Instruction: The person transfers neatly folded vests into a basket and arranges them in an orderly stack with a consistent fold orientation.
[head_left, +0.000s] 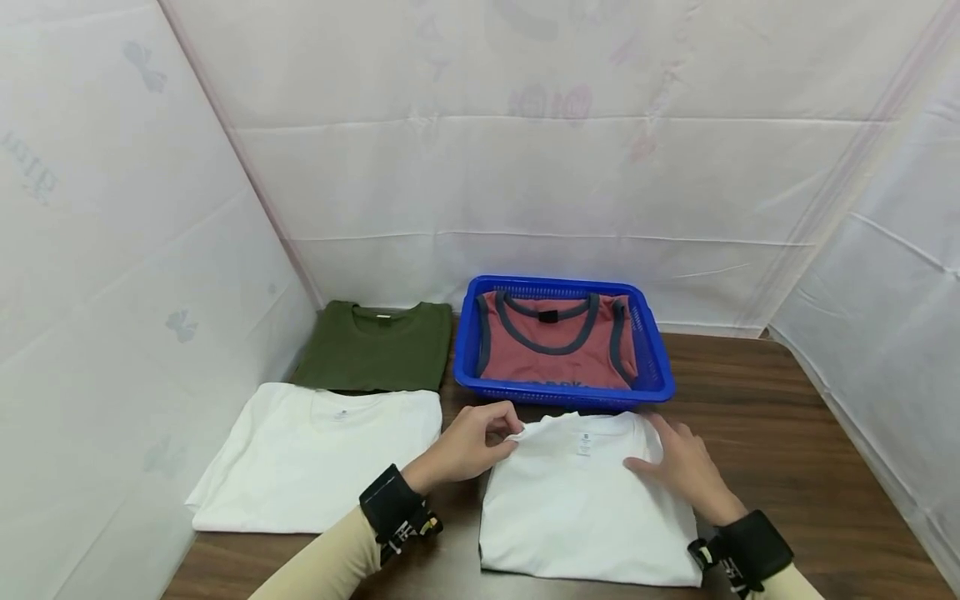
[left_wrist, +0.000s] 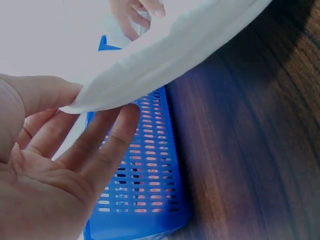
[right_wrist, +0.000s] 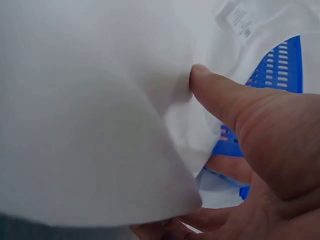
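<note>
White shirt (head_left: 581, 517): matt cloth; basket (head_left: 562, 395): plastic; tabletop (head_left: 780, 425): apparently wood.

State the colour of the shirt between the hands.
The shirt is white, clearest in the head view.

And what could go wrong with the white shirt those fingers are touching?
The left fingers pinch only an edge of the white shirt, so it might slip loose. No fingers hold its near end, so the folds could come undone if it's lifted. The blue basket sits just behind, so the shirt might catch on it.
</note>
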